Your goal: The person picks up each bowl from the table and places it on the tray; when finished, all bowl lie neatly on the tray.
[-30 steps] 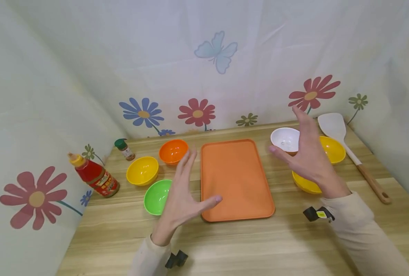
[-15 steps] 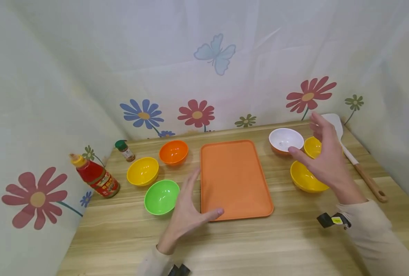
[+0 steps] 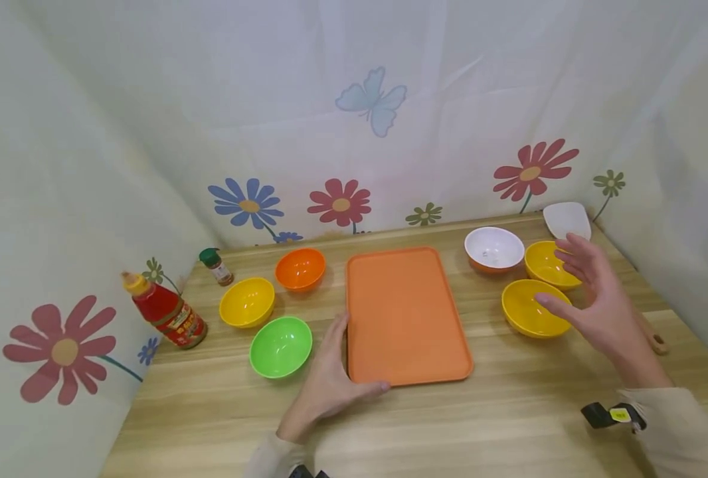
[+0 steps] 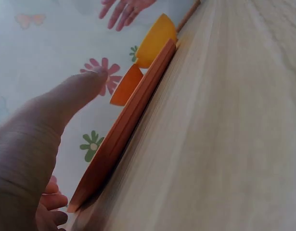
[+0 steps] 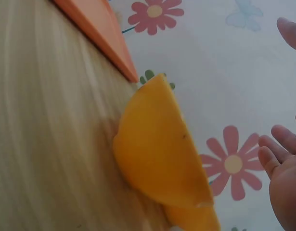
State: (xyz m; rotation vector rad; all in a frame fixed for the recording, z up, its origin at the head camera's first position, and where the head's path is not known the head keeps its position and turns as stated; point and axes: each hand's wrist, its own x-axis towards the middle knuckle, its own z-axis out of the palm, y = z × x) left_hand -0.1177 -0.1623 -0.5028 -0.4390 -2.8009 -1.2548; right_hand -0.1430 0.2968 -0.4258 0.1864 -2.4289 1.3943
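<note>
An orange tray (image 3: 408, 318) lies flat on the wooden table. By its front left corner is my left hand (image 3: 330, 385), thumb spread apart from the fingers; the fingers lie along the left rim, and I cannot tell whether they touch it. In the left wrist view the thumb (image 4: 80, 96) stands away from the tray (image 4: 123, 127). My right hand (image 3: 602, 302) hovers at the right with fingers apart, holding nothing. Nearest it are a front yellow bowl (image 3: 533, 315) and a back yellow bowl (image 3: 548, 262). The right wrist view shows a yellow bowl (image 5: 157, 144) apart from the fingers.
Left of the tray stand a green bowl (image 3: 280, 347), a yellow bowl (image 3: 248, 303), an orange bowl (image 3: 300, 269), a red sauce bottle (image 3: 171, 315) and a green-capped spice jar (image 3: 216, 267). A white bowl (image 3: 494, 249) and a white spatula (image 3: 567, 220) are at the back right.
My right hand has moved right and lower, away from the white bowl and past the yellow bowls. My left hand has come down closer to the tray's front left corner.
</note>
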